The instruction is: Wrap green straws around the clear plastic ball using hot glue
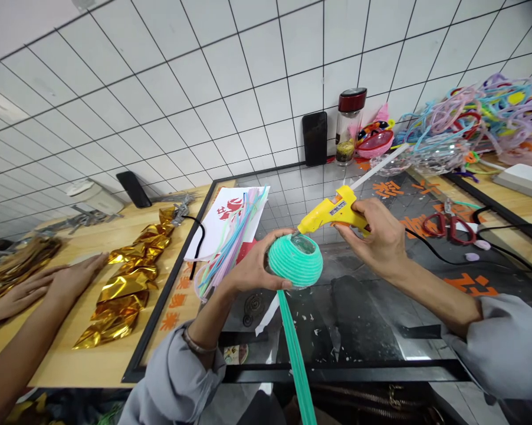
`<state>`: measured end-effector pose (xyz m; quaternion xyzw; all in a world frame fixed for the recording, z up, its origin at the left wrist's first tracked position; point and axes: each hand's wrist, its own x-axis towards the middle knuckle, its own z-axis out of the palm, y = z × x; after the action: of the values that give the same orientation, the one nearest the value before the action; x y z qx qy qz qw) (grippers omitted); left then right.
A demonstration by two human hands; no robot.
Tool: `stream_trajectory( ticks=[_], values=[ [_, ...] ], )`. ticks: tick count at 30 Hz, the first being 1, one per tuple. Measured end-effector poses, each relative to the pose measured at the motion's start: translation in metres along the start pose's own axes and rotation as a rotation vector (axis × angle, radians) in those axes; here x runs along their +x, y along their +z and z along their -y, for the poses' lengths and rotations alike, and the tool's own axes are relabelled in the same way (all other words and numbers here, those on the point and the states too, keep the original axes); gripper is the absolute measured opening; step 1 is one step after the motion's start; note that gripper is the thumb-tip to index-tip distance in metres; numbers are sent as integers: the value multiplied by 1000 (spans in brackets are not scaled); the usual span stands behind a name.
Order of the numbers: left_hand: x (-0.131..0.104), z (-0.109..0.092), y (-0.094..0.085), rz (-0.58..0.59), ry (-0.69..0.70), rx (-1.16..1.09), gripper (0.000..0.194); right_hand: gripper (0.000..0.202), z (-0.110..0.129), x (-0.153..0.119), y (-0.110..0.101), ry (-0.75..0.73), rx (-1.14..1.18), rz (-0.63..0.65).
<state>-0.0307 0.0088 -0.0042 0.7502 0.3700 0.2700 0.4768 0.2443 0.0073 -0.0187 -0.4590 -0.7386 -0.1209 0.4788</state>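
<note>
My left hand is wrapped round the left side of a small round pot, covered in coiled mint-green pipe cleaners. Its top is open, showing a clear inside. From its underside a band of green pipe cleaners hangs down past the table edge. My right hand grips a yellow hot glue gun by the handle. A white glue stick juts from its back. The nozzle points down at the pot's rim near my left fingers; whether it touches cannot be made out.
Pastel pipe cleaners lie on white paper at left. Gold foil and a co-worker's hands are further left. Red-handled scissors, a black cord, a glass bottle, a phone and tangled pipe cleaners are at right and back.
</note>
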Motion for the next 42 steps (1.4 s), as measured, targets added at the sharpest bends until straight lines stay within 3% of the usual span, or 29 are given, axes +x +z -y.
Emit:
stream_trajectory(
  ticks=[29,42],
  values=[
    [0,3,0,21,1,12,103,15,1,3,-5,-66,21,4],
    [0,5,-2,24,17,31,104,19,-1,5,-5,-168,48,-68]
  ],
)
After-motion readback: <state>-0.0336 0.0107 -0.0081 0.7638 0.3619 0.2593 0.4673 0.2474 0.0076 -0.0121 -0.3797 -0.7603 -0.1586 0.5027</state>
